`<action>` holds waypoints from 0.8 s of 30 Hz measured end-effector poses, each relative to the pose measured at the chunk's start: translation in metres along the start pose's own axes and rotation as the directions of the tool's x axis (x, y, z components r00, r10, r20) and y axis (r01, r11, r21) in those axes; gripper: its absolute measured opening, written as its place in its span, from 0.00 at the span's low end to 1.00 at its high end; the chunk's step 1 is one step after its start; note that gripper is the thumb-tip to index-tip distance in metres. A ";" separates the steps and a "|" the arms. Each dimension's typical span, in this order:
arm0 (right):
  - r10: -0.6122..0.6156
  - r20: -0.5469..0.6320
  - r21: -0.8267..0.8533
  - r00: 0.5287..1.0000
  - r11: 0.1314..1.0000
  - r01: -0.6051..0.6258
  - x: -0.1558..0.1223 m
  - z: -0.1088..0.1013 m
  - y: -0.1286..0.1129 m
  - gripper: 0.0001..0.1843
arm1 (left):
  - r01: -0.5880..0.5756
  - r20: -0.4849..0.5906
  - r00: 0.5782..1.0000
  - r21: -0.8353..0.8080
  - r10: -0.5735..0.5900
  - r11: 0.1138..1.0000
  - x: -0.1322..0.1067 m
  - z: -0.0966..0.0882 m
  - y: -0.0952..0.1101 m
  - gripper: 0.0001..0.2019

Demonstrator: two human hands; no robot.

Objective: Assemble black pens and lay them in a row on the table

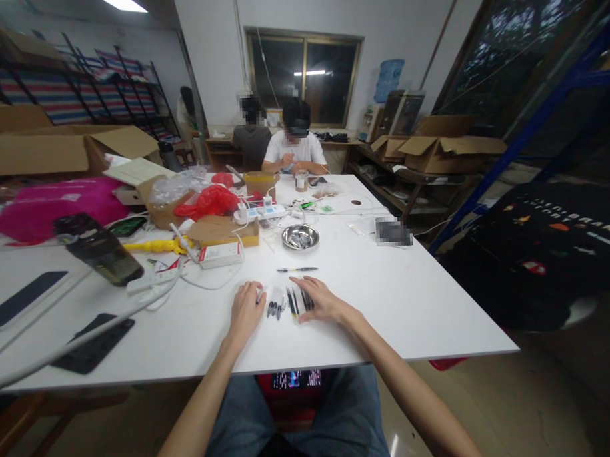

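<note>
Left hand (246,309) flat, right hand (318,300) flat, fingers over pen parts (286,302) lying between; nothing gripped.

The surface (412,305) looks like smooth matt white laminate. Small bowl (300,236) is shiny polished metal. Pens (287,301) look like glossy dark plastic, some with clear barrels. Boxes (225,231) are plain brown cardboard, and the red bag (209,202) is crinkly glossy plastic film. Jeans (336,421) are matt blue denim.
</note>
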State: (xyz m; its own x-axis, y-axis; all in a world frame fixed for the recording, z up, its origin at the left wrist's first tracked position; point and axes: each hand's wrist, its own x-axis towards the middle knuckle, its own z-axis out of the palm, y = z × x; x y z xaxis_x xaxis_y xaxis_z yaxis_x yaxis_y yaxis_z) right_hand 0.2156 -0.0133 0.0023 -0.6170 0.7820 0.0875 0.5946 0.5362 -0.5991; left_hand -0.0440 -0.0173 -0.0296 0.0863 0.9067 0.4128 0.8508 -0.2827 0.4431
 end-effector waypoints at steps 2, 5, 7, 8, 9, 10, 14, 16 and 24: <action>0.013 0.057 0.021 0.998 1.000 -0.014 -0.002 -0.005 0.004 0.65 | 0.000 -0.008 1.000 0.008 0.000 1.000 0.000 0.001 -0.002 0.03; 0.021 0.099 0.007 0.995 1.000 -0.021 -0.005 -0.011 0.008 0.71 | -0.003 -0.010 1.000 0.008 0.003 1.000 0.000 0.001 -0.004 0.03; 0.030 0.103 -0.004 0.994 1.000 -0.029 -0.006 -0.013 0.007 0.72 | -0.005 -0.007 1.000 0.008 0.005 1.000 -0.001 0.001 -0.003 0.03; 0.035 0.101 -0.010 0.994 0.999 -0.034 -0.006 -0.013 0.006 0.71 | -0.004 -0.004 1.000 0.007 0.004 1.000 -0.001 0.000 -0.003 0.03; 0.039 0.098 -0.018 0.994 0.999 -0.038 -0.006 -0.012 0.005 0.71 | -0.002 0.000 1.000 0.006 0.002 1.000 -0.001 0.000 -0.002 0.04; 0.041 0.095 -0.028 0.995 0.999 -0.039 -0.005 -0.012 0.004 0.70 | 0.000 0.004 1.000 0.003 0.000 1.000 -0.001 -0.001 -0.001 0.04; 0.033 0.087 -0.067 0.996 0.997 -0.027 -0.001 -0.011 0.000 0.69 | 0.024 -0.008 1.000 -0.042 -0.024 0.999 0.000 -0.003 0.002 0.06; 0.035 0.100 -0.082 0.994 0.996 -0.027 0.001 -0.012 0.000 0.68 | 0.057 -0.012 0.998 -0.084 -0.058 0.995 0.000 -0.003 0.001 0.06; -0.048 0.132 -0.032 0.990 0.998 0.052 0.009 -0.013 0.006 0.64 | 0.187 0.008 0.982 -0.245 -0.191 0.951 0.011 -0.001 -0.003 0.04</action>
State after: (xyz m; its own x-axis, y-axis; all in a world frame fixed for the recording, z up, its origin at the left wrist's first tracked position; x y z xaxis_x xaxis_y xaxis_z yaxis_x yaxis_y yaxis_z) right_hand 0.2203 0.0007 0.0102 -0.7073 0.7068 0.0100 0.5776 0.5861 -0.5682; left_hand -0.0460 -0.0071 -0.0251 -0.0735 0.9465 0.3143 0.6982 -0.1762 0.6939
